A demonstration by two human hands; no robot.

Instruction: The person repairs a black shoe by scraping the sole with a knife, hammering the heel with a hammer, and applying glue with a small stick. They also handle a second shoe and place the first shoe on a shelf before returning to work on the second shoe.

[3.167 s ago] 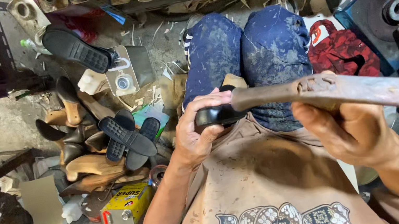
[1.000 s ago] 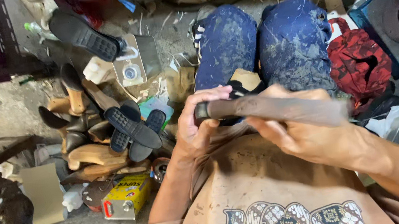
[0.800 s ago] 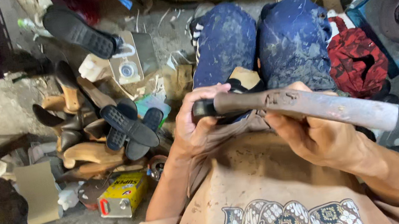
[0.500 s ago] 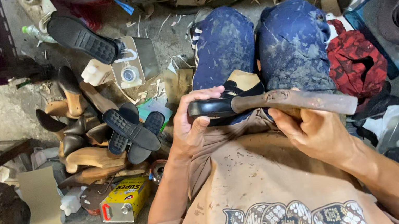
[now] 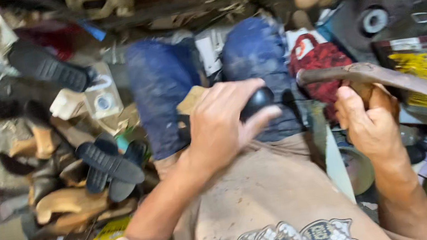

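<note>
Two hands busy, head view, mid-work. Left hand [image 5: 222,121] at frame centre, curled round a dark rounded piece [image 5: 257,102] over the blue-clad knees [image 5: 207,76], fingers half-closed. Right hand [image 5: 368,119] at right, clenched on a worn wooden-handled tool [image 5: 368,77]. Much blurred; finish of the piece impossible to tell. Shoe soles [image 5: 107,164] piled at left.

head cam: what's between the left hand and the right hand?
In the head view, the right knee in dusty blue trousers and a red patterned cloth lie between the left hand and right hand.
</note>
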